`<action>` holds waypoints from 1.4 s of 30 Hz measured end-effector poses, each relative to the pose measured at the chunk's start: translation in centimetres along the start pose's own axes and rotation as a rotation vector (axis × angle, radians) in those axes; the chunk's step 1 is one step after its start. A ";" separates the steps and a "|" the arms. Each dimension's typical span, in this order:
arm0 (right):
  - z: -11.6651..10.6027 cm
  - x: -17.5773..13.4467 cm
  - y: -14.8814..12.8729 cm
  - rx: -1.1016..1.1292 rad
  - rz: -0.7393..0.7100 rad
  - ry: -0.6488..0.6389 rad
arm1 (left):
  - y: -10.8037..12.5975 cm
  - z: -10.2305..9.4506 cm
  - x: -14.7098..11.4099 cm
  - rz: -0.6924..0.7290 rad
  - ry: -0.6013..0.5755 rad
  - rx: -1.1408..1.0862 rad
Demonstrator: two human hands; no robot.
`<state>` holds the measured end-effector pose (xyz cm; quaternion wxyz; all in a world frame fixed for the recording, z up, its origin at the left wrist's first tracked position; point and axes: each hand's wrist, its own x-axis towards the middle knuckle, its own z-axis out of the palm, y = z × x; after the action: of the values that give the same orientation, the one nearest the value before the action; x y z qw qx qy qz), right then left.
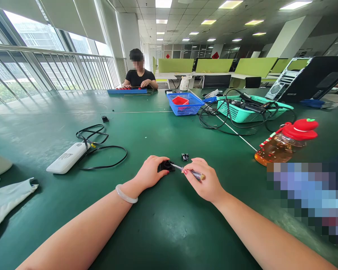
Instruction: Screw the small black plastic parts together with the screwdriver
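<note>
One black part [166,165] is gripped in the left hand [148,173]; the right hand [205,183], just apart, clasps a screwdriver [197,174], tip at the part.

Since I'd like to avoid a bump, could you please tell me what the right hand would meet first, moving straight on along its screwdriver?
Most likely the black part held in the left hand; the screwdriver in the right hand points at it, though tip contact is unclear.
</note>
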<state>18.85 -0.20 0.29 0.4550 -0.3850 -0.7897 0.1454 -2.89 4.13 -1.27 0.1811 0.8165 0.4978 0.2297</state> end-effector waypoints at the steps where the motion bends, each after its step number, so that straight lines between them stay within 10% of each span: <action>1: 0.0 0.1 0.0 -0.007 0.025 -0.001 | 0.0 0.0 0.0 0.003 -0.004 0.000; 9: -0.1 0.1 0.1 0.021 0.090 -0.050 | 0.2 -0.1 -0.1 0.043 0.010 -0.039; 17: -1.7 0.7 3.6 0.048 0.435 0.488 | 0.0 -0.7 0.0 -0.169 0.247 0.113; 29: -1.1 0.7 4.0 0.298 0.509 0.305 | -0.5 -0.4 -0.2 -0.175 0.166 0.262; 42: -0.8 0.7 4.1 0.209 0.479 0.409 | 2.9 1.4 -0.6 0.078 -0.071 0.188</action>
<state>21.28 2.92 -1.25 0.5942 -0.5321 -0.5498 0.2479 -0.23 2.25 -1.06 0.1124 0.8562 0.4782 0.1597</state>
